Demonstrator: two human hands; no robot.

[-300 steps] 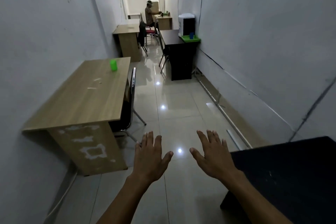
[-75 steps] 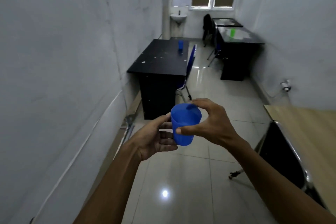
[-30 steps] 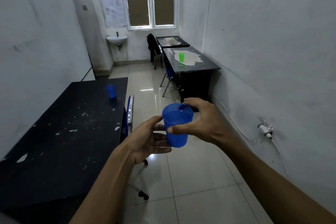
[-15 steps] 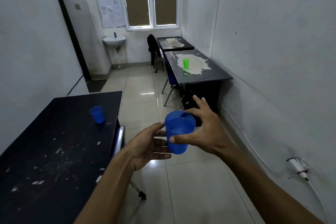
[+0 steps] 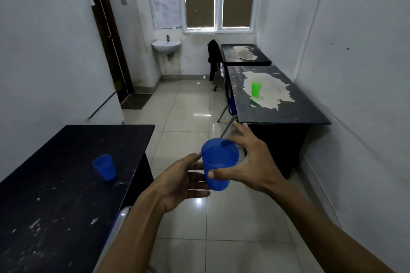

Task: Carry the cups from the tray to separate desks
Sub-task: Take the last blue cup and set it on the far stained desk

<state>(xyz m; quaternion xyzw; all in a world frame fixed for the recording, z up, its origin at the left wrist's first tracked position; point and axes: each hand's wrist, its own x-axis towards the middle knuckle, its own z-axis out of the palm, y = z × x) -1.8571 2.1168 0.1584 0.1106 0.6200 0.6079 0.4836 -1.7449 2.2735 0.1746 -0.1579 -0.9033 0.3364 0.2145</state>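
— Blue plastic: one carried cup (image 5: pixel 219 165), mid-air over the floor between the desks. Grip?

— Right hand (image 5: pixel 248 163) pinches it, thumb on the near wall, a finger over the far rim, other fingers spread. Left hand (image 5: pixel 179 180) cups the left side with loosely curled fingers.

— Desks taken?

— Near-left black surface (image 5: pixel 66 184): second blue cup (image 5: pixel 104 166). Right surface (image 5: pixel 295 106): green cup (image 5: pixel 255 89). Far surface (image 5: pixel 261 57) by the window: no cup seen.

— Advice?

— Judged: head for the far one. Keep the rim level, lower it well inside the edge, and let go only once the base sits flat.
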